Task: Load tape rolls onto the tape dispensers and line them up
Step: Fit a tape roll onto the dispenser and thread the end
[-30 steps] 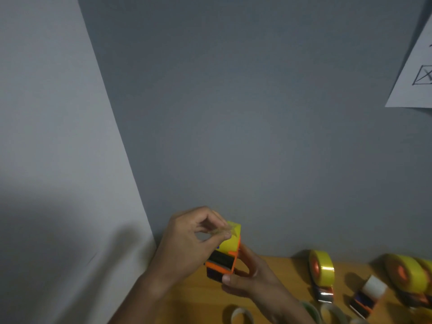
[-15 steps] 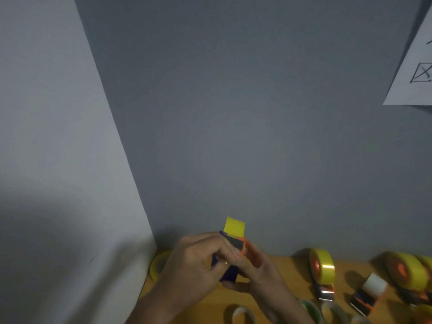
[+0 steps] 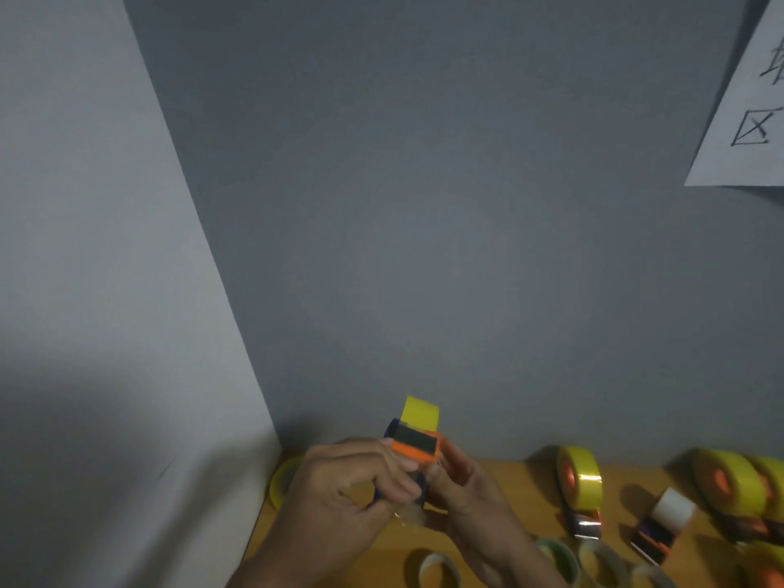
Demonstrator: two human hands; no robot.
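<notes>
Both hands hold an orange and dark tape dispenser above the wooden table's back left corner. A yellow tape roll sticks up from its top. My left hand grips the dispenser from the left with curled fingers. My right hand holds it from the right, thumb against its side. Loaded dispensers with yellow rolls stand to the right: one in the middle, others at the far right. A dispenser with a white roll lies between them.
The wooden table meets a grey back wall and a pale left wall. A yellow roll lies in the left corner. Several loose rolls lie along the bottom edge. A paper sheet hangs at the upper right.
My left hand dropped from pinching the tape end at the top of the roll to gripping the dispenser body. The dispenser turned more upright and the yellow roll now shows above it.
</notes>
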